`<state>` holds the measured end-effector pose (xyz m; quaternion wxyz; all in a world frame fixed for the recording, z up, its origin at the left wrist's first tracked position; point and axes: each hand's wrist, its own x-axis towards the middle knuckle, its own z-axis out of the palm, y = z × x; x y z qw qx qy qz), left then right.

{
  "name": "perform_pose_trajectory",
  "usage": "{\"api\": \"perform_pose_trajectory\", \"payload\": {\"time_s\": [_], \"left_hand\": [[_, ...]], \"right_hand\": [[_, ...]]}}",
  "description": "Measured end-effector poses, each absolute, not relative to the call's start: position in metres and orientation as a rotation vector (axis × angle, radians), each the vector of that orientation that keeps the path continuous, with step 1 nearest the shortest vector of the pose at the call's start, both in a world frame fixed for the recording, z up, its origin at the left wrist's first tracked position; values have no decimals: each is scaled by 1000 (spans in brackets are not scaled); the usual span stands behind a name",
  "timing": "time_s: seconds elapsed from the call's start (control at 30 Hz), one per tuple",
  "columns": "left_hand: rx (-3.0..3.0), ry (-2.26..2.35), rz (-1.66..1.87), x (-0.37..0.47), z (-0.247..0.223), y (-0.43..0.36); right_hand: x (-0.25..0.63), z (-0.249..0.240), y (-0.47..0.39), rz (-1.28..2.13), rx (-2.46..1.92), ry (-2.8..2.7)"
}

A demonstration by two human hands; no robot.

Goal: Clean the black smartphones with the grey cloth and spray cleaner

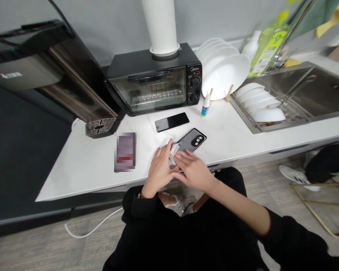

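A phone case (188, 141) with a grey translucent back, black rim and camera cut-outs lies slanted near the counter's front edge. My left hand (159, 167) is at its lower left end, steadying it, with thumb and fingers about the edge. Pressed against the back of the case is a crumpled white wipe (173, 149), under the fingers of my right hand (196, 169). Both hands partly cover the wipe and the lower case. Just behind lies a black smartphone (172, 122), screen up. A small white spray bottle (205, 105) with a blue label stands farther right.
A blurred-out purple box (125, 152) lies left on the white counter (96, 162). Behind are a black drink dispenser (81, 79), a toaster oven (155, 86) and racked plates (226, 75). The sink (322, 90) with white bowls (260, 101) is right. Someone's shoe (296, 176) shows below.
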<state>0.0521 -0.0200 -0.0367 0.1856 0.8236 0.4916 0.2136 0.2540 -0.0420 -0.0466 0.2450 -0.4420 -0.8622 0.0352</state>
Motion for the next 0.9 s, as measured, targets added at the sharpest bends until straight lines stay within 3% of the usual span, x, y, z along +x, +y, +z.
{"api": "perform_pose_trajectory", "payload": {"time_s": [0.43,0.57,0.67,0.9], "left_hand": [[2308,1547,739,54,-42,-18],[2175,1571,850,57,-45,-19],[1937,1658,878,61,-44,-22],[2177,1777,759,65,-52,-32]], "right_hand": [[275,-31,-5,-5,-1577,-2206],[283,-29,-4,86,-1689,-1854],[299,-20,1,-54,-1574,-1690],[251,-20,-16,-123,-1144,-2196]]}}
